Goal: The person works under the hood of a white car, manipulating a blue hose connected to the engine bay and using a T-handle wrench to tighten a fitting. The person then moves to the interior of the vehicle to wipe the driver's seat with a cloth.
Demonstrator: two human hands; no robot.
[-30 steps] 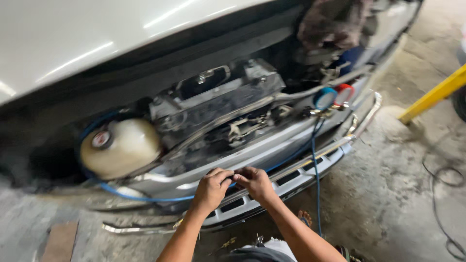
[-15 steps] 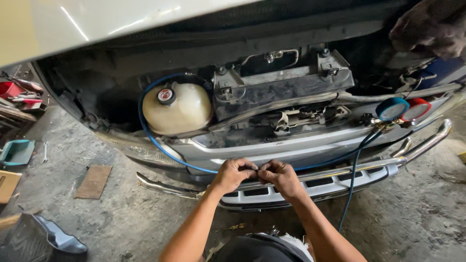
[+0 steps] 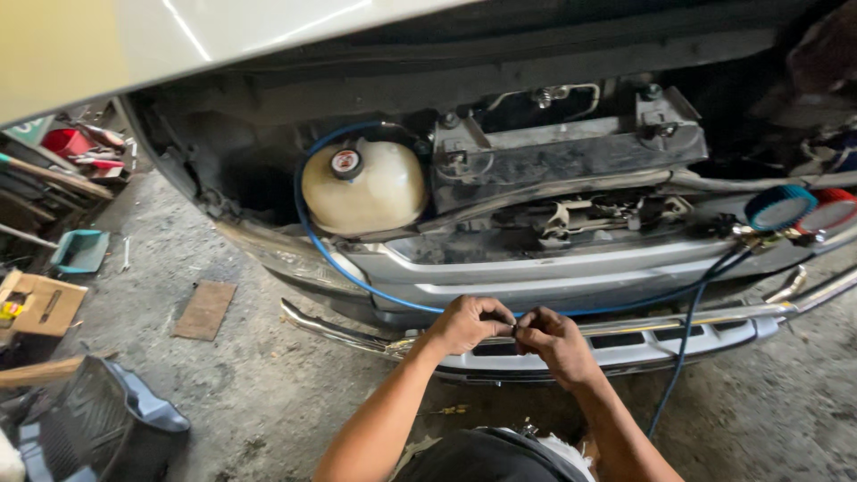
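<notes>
Head camera looks down at the open front of a vehicle, and I go from the left side. On the concrete floor at far left lie a cardboard box (image 3: 37,303), a small teal tray (image 3: 80,251) and a flat brown board (image 3: 205,310). Inside the engine bay sits a cream plastic tank (image 3: 364,188) with a round cap. A blue hose (image 3: 332,259) curves around this tank and runs down to the chrome bumper bar (image 3: 353,336). My left hand (image 3: 466,323) is closed in front of the bumper, its fingertips pinching a small part at the end of the hose; the part is too small to identify. My right hand (image 3: 555,343) is just beside it, touching it, fingers also curled on the same small part. Further right, two round gauges (image 3: 800,211), one blue and one red, hang at the vehicle front, with a dark hose going down from them.
</notes>
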